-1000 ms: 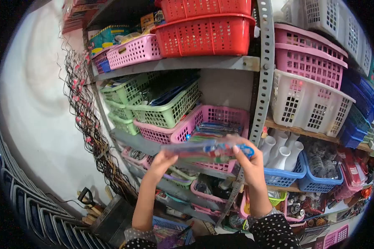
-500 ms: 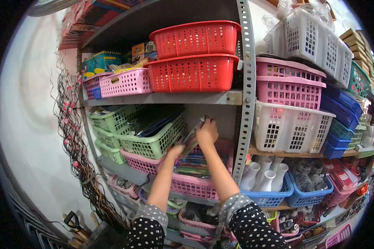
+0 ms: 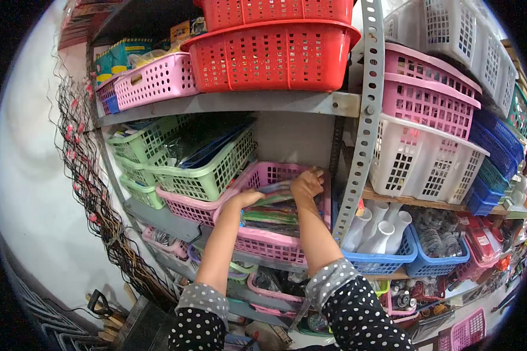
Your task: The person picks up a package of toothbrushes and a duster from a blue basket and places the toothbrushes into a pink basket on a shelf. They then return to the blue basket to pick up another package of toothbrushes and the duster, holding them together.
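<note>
Both hands are over a pink basket (image 3: 272, 248) on the middle shelf. In it lie several long, thin packets in clear wrapping (image 3: 269, 217), with green, red and dark colours showing. My left hand (image 3: 247, 199) is closed on the left end of one clear, colourful packet (image 3: 275, 187), held low among the others. My right hand (image 3: 308, 183) has its fingers curled at the right end of that packet; its fingertips are partly hidden. What exactly is inside the wrapping is too blurred to tell.
Green baskets (image 3: 205, 175) are stacked to the left, one holding dark plastic packets. A metal shelf edge with red baskets (image 3: 269, 58) is above the hands. A perforated metal post (image 3: 369, 111) rises on the right, beside white vases (image 3: 380, 237) in a blue basket.
The packet that was raised and slanting between my hands is now down in the pink basket, lying flatter. My right hand has come down with it. The view has shifted closer and lower.
</note>
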{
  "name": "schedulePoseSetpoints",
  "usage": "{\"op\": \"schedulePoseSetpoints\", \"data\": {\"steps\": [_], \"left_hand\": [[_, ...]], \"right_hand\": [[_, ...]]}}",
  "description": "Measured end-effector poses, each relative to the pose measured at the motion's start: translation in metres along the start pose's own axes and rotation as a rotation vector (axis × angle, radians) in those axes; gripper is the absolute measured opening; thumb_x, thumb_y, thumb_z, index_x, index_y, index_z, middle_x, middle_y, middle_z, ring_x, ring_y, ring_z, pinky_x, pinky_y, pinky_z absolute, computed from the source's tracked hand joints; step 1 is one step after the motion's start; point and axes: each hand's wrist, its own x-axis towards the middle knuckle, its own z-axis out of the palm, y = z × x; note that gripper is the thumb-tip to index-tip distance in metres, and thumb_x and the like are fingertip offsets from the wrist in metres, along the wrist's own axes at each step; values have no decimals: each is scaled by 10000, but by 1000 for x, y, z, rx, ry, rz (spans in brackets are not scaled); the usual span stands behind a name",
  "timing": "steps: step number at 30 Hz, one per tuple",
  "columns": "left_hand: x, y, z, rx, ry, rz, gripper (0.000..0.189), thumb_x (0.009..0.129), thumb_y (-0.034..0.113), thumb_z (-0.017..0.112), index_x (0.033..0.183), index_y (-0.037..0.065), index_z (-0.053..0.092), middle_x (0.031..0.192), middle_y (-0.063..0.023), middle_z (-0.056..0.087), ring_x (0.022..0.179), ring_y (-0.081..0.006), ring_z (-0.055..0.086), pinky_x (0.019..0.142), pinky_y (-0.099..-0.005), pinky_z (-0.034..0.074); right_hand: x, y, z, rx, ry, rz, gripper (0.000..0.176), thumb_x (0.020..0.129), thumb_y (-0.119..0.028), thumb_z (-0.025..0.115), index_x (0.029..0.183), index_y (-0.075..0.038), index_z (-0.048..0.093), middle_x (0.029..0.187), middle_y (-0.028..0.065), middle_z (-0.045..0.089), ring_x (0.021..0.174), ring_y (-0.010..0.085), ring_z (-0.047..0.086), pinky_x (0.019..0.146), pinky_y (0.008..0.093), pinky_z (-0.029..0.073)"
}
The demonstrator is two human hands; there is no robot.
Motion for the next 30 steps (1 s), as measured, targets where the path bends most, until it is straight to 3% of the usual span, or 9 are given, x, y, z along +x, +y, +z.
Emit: {"op": "schedulePoseSetpoints", "data": {"steps": [3,7,10,15,17,22,23,25,30], "left_hand": [[-18,17,-3,-12,-82,-55,628,787,396,493,1267,-2,420,1351,-171,362,1224,-284,367,990,-382,297],[15,-6,4,238,-96,66,499,764,302,499,1213,84,512,1253,-167,480,1153,-287,454,966,-356,341],[17,-12,9,266,-51,113,488,719,216,480,1185,82,532,1251,-172,479,1148,-289,468,964,-359,349],[40,-28,22,305,-132,90,529,733,196,456,1257,131,468,1290,-157,444,1179,-281,437,977,-371,341],[38,-24,23,307,-239,-175,549,752,206,443,1294,124,418,1311,-155,419,1185,-282,430,980,-384,336],[36,-20,21,365,-228,-114,489,757,205,443,1218,49,486,1281,-161,451,1141,-290,472,953,-390,360],[37,-19,20,373,-181,-67,457,750,191,449,1175,39,521,1246,-173,478,1119,-296,490,935,-382,378],[26,-9,16,381,-130,-21,427,743,177,455,1131,29,556,1210,-185,505,1098,-303,508,916,-375,397],[2,3,11,433,36,157,384,707,127,491,1061,16,594,1110,-221,548,1017,-336,549,854,-380,438]], "right_hand": [[3,-5,-2,-222,-190,46,667,731,-410,627,1289,-128,393,1363,111,317,1182,336,391,901,553,337],[4,-2,3,-417,-477,-26,618,787,-448,554,1333,-224,369,1440,23,229,1289,348,260,951,646,177],[10,-1,13,-538,-683,-55,615,761,-439,601,1301,-207,422,1420,40,271,1300,360,226,923,701,130],[3,-5,14,-625,-738,-55,656,723,-393,667,1298,-192,424,1383,50,341,1291,358,244,882,755,79],[6,-8,16,-667,-759,-48,662,710,-380,686,1290,-183,436,1378,51,349,1289,358,248,879,761,67],[30,-12,31,-654,-1061,-2,472,812,-309,554,1258,-173,478,1364,72,368,1276,344,284,863,773,90],[21,-13,22,-653,-1058,-5,472,812,-309,554,1258,-173,478,1364,72,368,1276,344,284,863,773,90],[-9,-17,-8,-600,-784,-147,446,834,-279,497,1265,-171,470,1349,62,392,1250,336,336,862,772,102],[-15,-26,-19,-596,-790,-175,463,825,-289,507,1272,-176,464,1349,70,390,1246,337,344,864,767,110]]}}
